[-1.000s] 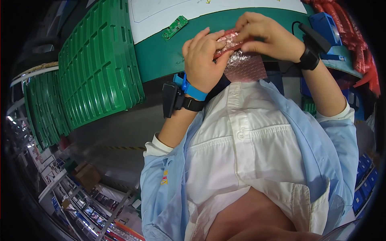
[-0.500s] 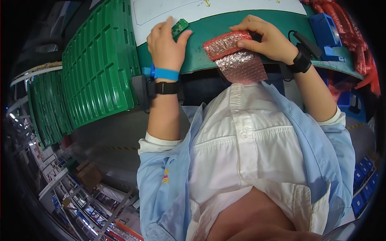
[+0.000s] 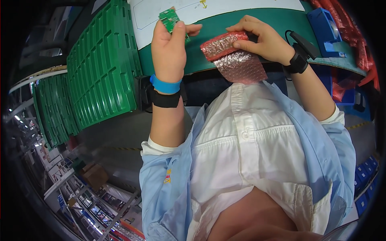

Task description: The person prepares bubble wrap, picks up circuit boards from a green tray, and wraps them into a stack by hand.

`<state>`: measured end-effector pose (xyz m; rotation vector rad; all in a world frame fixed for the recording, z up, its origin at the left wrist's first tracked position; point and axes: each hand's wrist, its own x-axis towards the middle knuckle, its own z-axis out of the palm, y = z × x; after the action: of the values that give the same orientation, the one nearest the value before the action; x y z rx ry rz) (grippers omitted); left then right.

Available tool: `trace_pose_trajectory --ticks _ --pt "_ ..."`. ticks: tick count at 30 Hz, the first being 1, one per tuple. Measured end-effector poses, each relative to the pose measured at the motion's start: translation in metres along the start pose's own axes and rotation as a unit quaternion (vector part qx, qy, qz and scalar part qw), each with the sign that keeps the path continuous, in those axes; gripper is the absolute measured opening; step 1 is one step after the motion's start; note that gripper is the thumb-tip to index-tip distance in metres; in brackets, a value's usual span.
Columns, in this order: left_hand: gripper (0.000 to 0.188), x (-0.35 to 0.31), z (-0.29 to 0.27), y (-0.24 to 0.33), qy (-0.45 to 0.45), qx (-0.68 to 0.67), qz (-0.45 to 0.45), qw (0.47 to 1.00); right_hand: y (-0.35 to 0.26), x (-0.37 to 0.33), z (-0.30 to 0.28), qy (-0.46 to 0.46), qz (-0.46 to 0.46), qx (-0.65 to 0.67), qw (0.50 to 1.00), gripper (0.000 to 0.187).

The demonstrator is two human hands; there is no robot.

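Note:
A small green circuit board [image 3: 169, 19] is pinched between the thumb and fingers of my left hand [image 3: 170, 50], raised over the table's far left part. My right hand [image 3: 263, 40] grips a rolled piece of reddish bubble wrap [image 3: 223, 45], thumb on top and fingers along its far side. From that roll a loose flap of bubble wrap [image 3: 243, 67] hangs over the table's near edge. Whether anything lies inside the roll cannot be seen. On my left wrist are a blue band [image 3: 165, 85] and a black band.
The green tabletop [image 3: 217, 24] carries a white sheet [image 3: 161, 8] at its far side. A blue tape dispenser [image 3: 325, 30] stands at the right, with red bubble wrap [image 3: 358, 44] beyond it. Large green ribbed trays [image 3: 102, 66] stand at the left. A dark device [image 3: 303, 44] sits near my right wrist.
My left hand has turned and now lifts the circuit board, which showed beside its fingers before. The right hand and the bubble wrap roll have shifted slightly left.

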<state>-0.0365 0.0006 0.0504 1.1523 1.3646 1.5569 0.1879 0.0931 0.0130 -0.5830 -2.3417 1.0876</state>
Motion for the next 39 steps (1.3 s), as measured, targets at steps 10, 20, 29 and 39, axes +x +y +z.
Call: trace_pose_trajectory --ticks 10,20,29,39 --pt "0.028 -0.011 0.01 0.003 -0.053 0.121 0.017 0.991 0.001 -0.001 0.005 0.022 -0.019 0.002 1.0 0.037" --pt "0.031 -0.011 0.009 0.006 -0.045 -0.006 -0.063 0.997 0.008 0.004 -0.003 -0.006 -0.051 -0.009 0.999 0.037" --pt "0.043 -0.021 0.024 -0.005 -0.011 -0.035 -0.089 0.995 0.017 0.01 -0.006 -0.022 -0.066 -0.003 0.998 0.035" --pt "0.025 -0.023 0.029 -0.003 0.043 -0.042 -0.075 0.995 0.019 0.006 -0.003 -0.003 -0.054 0.001 0.999 0.037"
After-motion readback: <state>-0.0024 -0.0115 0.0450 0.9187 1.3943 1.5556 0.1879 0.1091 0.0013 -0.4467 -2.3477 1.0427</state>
